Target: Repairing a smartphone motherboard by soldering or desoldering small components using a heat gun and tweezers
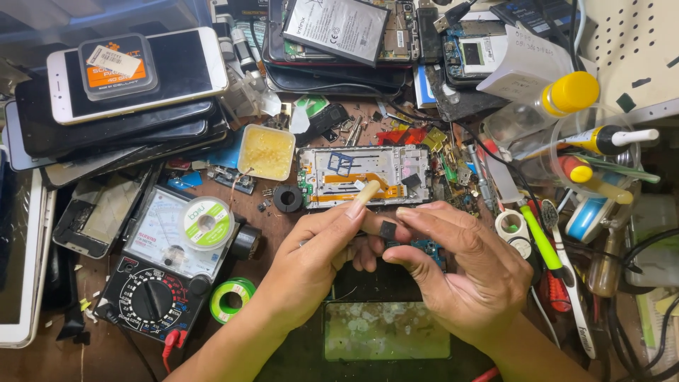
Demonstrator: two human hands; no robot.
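Single head view, steep downward look from close above the desk (283, 233), facing away from the wearer. Both hands' grip sits lower centre; clutter spreads beyond and to both sides.

Blue circuit board (428, 249) mostly hidden behind hands; white tablet (21, 262) cut off left.

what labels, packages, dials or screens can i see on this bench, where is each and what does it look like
Small tin: top left, on a stack of phones; dark square, orange and white labels.
Phone battery: top centre; grey rectangle, dark print.
Multimeter: left of the left hand; black body, pale dial face, round knob.
Solder spool: on the multimeter; round white and green label.
White phone: under the tin; dark screen.
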